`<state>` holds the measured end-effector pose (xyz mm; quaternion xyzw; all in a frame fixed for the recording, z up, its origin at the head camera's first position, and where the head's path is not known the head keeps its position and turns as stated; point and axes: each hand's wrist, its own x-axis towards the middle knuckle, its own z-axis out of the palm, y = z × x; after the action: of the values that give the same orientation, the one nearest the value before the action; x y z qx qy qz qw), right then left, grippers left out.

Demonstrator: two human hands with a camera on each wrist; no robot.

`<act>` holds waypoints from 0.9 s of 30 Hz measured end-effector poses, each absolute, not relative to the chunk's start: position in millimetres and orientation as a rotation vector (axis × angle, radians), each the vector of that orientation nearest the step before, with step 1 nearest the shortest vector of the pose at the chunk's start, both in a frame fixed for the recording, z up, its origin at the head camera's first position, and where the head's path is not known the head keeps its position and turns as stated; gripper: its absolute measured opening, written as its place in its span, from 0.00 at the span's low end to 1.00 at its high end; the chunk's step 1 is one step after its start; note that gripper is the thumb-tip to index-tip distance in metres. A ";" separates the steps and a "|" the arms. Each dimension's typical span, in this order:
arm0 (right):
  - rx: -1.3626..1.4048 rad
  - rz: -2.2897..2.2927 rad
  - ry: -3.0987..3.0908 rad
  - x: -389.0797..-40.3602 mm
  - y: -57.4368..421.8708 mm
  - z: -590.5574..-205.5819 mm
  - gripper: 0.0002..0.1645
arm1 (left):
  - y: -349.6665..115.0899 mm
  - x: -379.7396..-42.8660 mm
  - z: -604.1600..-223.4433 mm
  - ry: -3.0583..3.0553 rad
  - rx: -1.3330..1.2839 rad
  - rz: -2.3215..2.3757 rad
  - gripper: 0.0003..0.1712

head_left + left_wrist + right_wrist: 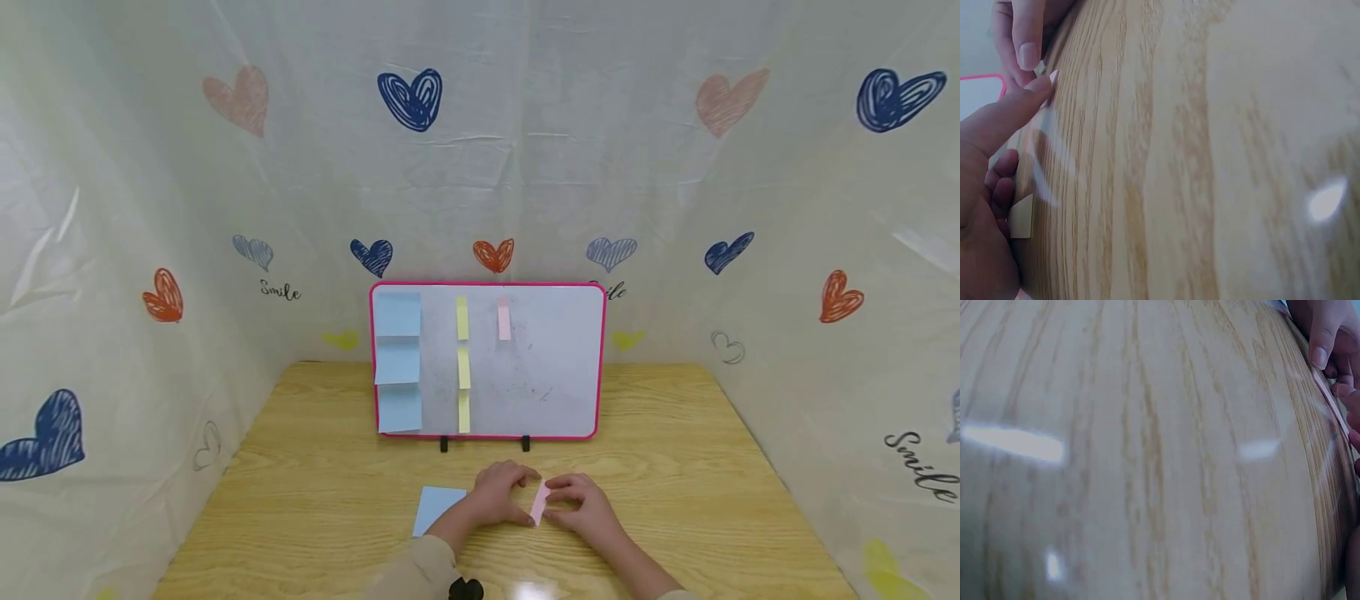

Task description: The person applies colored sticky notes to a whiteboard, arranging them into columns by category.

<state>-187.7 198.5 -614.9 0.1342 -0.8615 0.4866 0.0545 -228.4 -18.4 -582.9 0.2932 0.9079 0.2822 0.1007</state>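
Note:
A narrow pink sticky-note pad (pixel 539 503) lies low over the table between both hands. My left hand (pixel 498 493) holds it along its length, thumb at the near end and fingertips at the far end. From the other side, the thumb and fingers of my right hand (pixel 583 505) pinch its right edge. In the right wrist view the pink pad (pixel 1330 400) runs past the left thumb (pixel 1320 353). A small pale yellow pad (pixel 1022 217) shows beside the curled left fingers in the left wrist view; the hand hides it from the head view.
Behind the hands stands a pink-framed whiteboard (pixel 555 367) on black feet (pixel 526 443). Three blue notes (pixel 398 361), three yellow strips (pixel 463 367) and one pink strip (pixel 504 320) are stuck on it. A blue note pad (pixel 437 507) lies partly under the left forearm.

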 end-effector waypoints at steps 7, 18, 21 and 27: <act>0.441 1.432 -2.622 -185.9 197.7 -615.6 0.09 | -18.1 -227.4 -586.9 2.686 0.870 0.843 0.35; 0.470 1.367 -2.647 -187.1 195.2 -617.3 0.14 | -18.4 -223.5 -587.3 2.710 0.876 0.841 0.27; 0.482 1.348 -2.653 -187.6 195.2 -616.8 0.14 | -18.1 -222.7 -586.4 2.716 0.868 0.850 0.26; 0.515 1.291 -2.653 -187.0 195.5 -615.2 0.16 | -16.9 -222.3 -586.7 2.734 0.863 0.849 0.25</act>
<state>-187.0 195.5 -615.2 0.1714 -0.8834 0.4300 0.0731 -222.3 -16.9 -586.7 0.2877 0.9117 0.2833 0.0758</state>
